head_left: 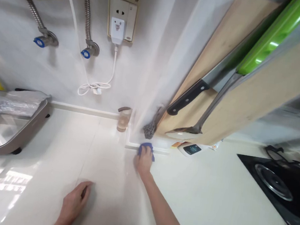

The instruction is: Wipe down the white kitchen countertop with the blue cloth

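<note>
Head view: right grip (145,159) clutching blue cloth (146,145); left grip (75,200) curled together; clear cup (125,117), brownish contents (122,125).

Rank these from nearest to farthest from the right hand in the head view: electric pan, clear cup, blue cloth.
1. Blue cloth: directly beneath the right hand.
2. Clear cup: to the hand's left and farther back.
3. Electric pan: far left, well past the cup.
</note>
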The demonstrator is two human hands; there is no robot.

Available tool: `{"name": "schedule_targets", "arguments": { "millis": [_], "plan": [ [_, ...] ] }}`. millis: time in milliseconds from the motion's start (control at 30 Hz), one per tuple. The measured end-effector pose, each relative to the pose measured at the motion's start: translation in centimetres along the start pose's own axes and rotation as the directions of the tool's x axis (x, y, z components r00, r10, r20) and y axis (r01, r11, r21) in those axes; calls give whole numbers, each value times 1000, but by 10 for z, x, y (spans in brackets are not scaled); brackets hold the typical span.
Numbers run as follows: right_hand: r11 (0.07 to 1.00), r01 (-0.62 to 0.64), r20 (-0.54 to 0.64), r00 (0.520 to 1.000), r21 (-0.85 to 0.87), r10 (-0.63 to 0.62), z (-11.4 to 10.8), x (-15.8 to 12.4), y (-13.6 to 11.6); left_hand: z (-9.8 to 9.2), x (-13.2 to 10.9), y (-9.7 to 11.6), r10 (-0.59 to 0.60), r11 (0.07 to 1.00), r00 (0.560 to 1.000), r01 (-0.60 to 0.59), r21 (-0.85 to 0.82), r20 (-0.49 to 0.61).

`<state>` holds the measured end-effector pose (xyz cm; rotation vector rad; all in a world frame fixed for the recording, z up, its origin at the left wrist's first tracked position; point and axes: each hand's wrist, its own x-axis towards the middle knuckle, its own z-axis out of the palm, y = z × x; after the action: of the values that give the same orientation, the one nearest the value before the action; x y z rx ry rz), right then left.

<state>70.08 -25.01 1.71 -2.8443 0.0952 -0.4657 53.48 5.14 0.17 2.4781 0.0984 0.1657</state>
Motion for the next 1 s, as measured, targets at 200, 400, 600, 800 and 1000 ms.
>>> {"name": "schedule_targets", "arguments": {
  "millis": [200, 400, 600, 800, 1000],
  "plan": [
    [996, 90, 133, 987, -17, -87, 2, -1, -64, -1, -2, 2, 49, 999, 998, -49, -11, -38],
    [988, 152, 177, 973, -26, -146, 2, 4, -75, 0, -4, 1, 27, 999, 1000, -27, -30, -9],
    [958, 276, 151, 947, 75, -285, -1, 2, -36, -1, -4, 1, -21, 998, 999, 23, -53, 24],
    [988, 139, 128, 981, 68, -147, -12, 4, 33, -3, -3, 3, -30, 998, 1000, 30, -54, -1],
    [924, -135, -30, 987, 356, 156, -24, 14, 88, -4, 0, 1, -52, 998, 999, 52, -35, 14]
  ]
}}
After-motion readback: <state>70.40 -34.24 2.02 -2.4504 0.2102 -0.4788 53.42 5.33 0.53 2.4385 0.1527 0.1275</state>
